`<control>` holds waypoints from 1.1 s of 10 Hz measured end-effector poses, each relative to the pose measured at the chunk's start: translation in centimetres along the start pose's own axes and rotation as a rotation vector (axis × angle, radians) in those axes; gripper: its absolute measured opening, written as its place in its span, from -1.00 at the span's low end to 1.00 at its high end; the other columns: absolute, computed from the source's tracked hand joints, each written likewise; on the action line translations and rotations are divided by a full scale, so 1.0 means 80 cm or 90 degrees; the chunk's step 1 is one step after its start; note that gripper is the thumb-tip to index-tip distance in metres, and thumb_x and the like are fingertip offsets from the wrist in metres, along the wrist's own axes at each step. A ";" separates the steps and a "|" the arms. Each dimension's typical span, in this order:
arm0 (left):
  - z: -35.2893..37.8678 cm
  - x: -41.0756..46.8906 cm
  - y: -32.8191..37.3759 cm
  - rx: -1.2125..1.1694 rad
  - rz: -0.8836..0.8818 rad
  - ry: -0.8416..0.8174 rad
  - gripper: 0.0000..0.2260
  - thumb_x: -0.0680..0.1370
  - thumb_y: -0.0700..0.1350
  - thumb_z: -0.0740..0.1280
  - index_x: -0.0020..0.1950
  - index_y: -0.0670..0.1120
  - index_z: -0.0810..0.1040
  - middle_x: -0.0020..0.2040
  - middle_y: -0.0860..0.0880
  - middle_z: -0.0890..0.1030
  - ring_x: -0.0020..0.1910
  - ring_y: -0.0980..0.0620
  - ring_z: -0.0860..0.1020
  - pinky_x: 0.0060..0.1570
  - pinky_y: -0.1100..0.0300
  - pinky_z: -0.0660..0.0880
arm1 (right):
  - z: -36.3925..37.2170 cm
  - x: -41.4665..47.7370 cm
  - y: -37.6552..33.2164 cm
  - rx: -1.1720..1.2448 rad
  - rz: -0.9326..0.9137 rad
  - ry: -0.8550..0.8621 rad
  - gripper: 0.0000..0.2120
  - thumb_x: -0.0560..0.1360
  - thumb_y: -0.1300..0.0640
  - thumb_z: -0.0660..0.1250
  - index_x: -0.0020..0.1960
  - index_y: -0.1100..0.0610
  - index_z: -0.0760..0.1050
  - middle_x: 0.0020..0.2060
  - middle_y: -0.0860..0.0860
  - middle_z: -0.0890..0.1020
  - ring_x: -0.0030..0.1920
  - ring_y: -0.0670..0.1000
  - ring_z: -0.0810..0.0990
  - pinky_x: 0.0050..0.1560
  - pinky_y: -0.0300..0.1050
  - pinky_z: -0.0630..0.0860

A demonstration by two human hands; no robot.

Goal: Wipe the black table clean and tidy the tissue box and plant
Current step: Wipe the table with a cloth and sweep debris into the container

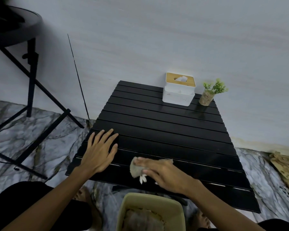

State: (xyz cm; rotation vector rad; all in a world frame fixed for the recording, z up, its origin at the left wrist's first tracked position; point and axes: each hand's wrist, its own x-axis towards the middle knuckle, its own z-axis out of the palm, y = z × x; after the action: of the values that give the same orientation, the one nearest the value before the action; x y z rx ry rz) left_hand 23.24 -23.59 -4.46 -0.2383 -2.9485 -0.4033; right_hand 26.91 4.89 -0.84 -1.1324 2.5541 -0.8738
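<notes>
Head view: table (165,130) — black, slatted, matte with a faint sheen, narrow gaps between the slats. Left hand (99,154) lies flat near the near-left corner, fingers (107,135) spread wide, holding nothing, apparently steadying the top. Right hand (163,174) presses a cloth (136,170) — grey, soft, crumpled — against the near slats, its fingers straight and close together on top of it, not curled round it. White scraps (143,179), small and petal-shaped, lie at the near edge just beside the cloth. Bin (123,209), olive plastic with rounded corners, stands on the floor (32,144) below that edge, something grey and crumpled inside. Tissue box (177,97), white body, wooden lid, a tissue poking up, stands at the far edge; plant (206,97), green sprigs in a speckled cylinder, just beside it to the right. Step in hand, by judgement: wiping. Best run along the slats with even pressure, so crumbs don't lodge in the gaps; draw the scraps off the edge into the bin.
</notes>
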 end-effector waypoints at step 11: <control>-0.001 -0.001 0.001 0.002 0.002 0.006 -0.48 0.61 0.19 -0.10 0.49 0.07 0.32 0.54 0.05 0.26 0.53 -0.05 0.15 0.50 -0.07 -0.05 | 0.058 -0.067 -0.037 -0.024 0.061 0.137 -0.58 0.73 -0.10 0.02 0.51 -0.04 0.40 0.50 -0.21 0.38 0.54 -0.26 0.21 0.52 -0.32 0.17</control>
State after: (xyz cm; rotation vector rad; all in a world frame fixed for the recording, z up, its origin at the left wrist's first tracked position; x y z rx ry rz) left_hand 23.33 -23.57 -4.41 -0.2405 -2.9385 -0.3992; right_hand 34.27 5.27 -3.05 -0.9632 2.7816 -0.9751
